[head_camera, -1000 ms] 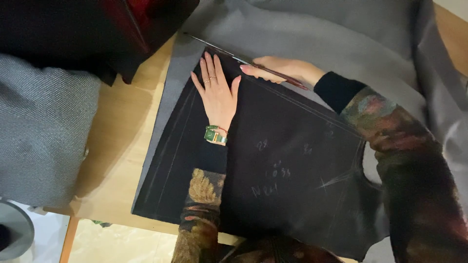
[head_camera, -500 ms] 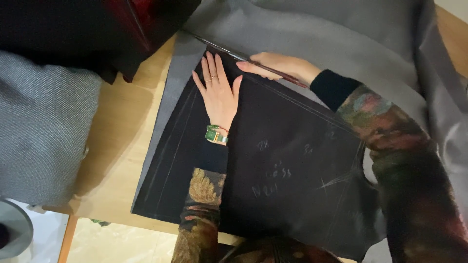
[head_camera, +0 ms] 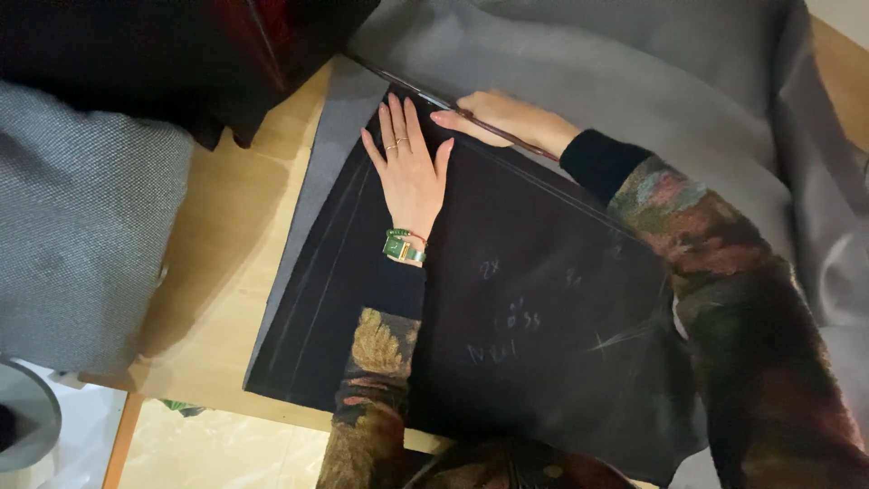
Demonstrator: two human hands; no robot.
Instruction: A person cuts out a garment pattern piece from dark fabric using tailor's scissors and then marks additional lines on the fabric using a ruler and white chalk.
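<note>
A wooden table carried a broad spread of grey fabric, and on it lay a black pattern piece with faint chalk marks, its far edge running from the centre toward the right. The left hand lay flat on that piece near its far left corner, fingers spread and pressing down. The right hand rested just beyond the edge, pinching a thin dark marking tool that lay along it. If the flat hand eased, I judged the piece could slide on the soft cloth and the traced line would wander; a steep tool might drag the grey fabric into a pucker. Against 1 second earlier, little differed: both hands sat where they had, the right perhaps a touch nearer the corner.
</note>
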